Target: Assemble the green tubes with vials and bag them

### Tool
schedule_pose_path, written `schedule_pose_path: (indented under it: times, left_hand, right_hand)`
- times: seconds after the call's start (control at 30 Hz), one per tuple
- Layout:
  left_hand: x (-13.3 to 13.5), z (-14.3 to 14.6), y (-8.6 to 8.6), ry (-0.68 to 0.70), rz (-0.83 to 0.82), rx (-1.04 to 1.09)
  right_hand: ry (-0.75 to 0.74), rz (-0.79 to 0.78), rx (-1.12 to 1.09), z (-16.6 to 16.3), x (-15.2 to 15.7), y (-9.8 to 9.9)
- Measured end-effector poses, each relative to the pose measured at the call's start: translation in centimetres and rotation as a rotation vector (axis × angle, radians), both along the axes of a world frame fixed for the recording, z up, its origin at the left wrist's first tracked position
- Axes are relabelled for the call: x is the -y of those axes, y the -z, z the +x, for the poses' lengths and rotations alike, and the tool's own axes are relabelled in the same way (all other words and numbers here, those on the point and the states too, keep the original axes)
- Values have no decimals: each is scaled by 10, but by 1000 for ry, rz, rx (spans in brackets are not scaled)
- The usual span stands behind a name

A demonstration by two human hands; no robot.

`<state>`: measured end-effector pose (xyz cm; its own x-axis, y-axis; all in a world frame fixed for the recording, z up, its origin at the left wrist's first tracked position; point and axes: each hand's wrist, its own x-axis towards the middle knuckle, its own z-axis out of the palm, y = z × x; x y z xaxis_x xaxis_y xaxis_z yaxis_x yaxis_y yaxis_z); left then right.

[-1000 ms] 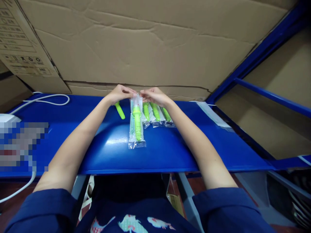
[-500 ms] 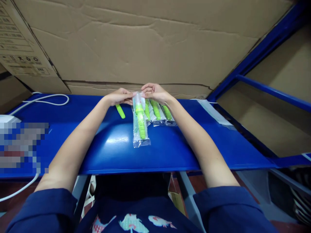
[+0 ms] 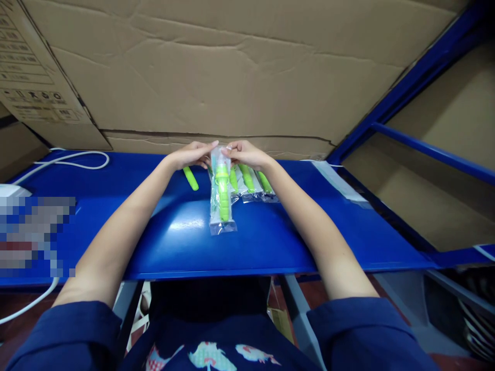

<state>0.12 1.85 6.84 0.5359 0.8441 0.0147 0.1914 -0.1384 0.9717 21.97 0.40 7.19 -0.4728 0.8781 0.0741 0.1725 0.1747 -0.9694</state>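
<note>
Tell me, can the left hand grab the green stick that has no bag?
Probably yes: the loose green stick lies right beside the left hand, nothing between, though it pinches the bag.

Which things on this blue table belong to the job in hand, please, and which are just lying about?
In hand: left hand, right hand, both pinching the top of the clear bag with a green piece; bagged green pieces beside it; loose green piece.
Lying about: white cable, flat clear sleeve at right, cardboard boxes behind.
</note>
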Motion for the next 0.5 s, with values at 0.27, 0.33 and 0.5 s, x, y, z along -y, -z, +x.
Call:
schedule_pose_path:
  times: [0.27, 0.33, 0.5]
  left_hand:
    - [1, 5, 4, 172, 184, -90]
    - [0, 4, 4, 181, 204, -85]
    - [1, 2, 2, 164, 241, -33]
  right_hand:
    - [-10, 45, -55, -2, -5, 6]
    - [1, 53, -52, -3, -3, 5]
    - [-57, -1, 41, -1, -2, 4]
